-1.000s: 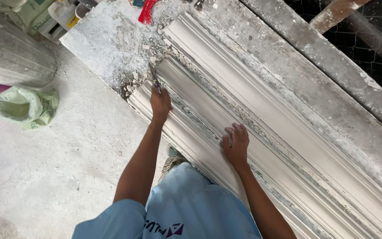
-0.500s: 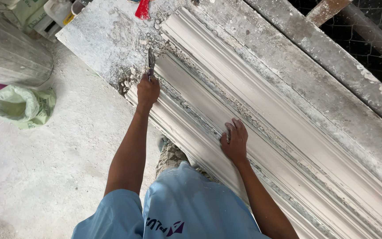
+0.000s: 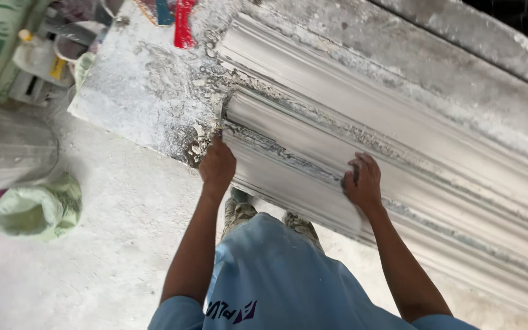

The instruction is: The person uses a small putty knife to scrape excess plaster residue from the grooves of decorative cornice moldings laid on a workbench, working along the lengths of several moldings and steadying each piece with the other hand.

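Since a second ago the left hand (image 3: 217,166) has been carried up along the long white plaster moulding (image 3: 362,153) toward its end, and the narrow scraping tool (image 3: 220,125) it holds now stands right at the corner where the moulding's end meets the rough, plaster-crusted surface (image 3: 135,98). The view has also drawn closer. From this it is judged that the scraping has reached the end of the piece, where crumbs of loose plaster (image 3: 198,142) are gathered just beside the tool.

The left hand is closed into a fist around the tool's handle, knuckles toward the camera; only the thin blade shows above it, pointing up into a groove of the profile. The right hand (image 3: 362,182) is laid on the lower ribs of the moulding, well apart from the left — fingers bent and pressed against the profile, nothing seen to be held in it, so the piece appears to be steadied.

The moulding lies diagonally across the surface, from upper left down to lower right. To the left, on the dusty floor, a pale green bag (image 3: 38,208) and a grey drum (image 3: 7,153) are seen; a red object (image 3: 184,24) lies at the surface's far edge.
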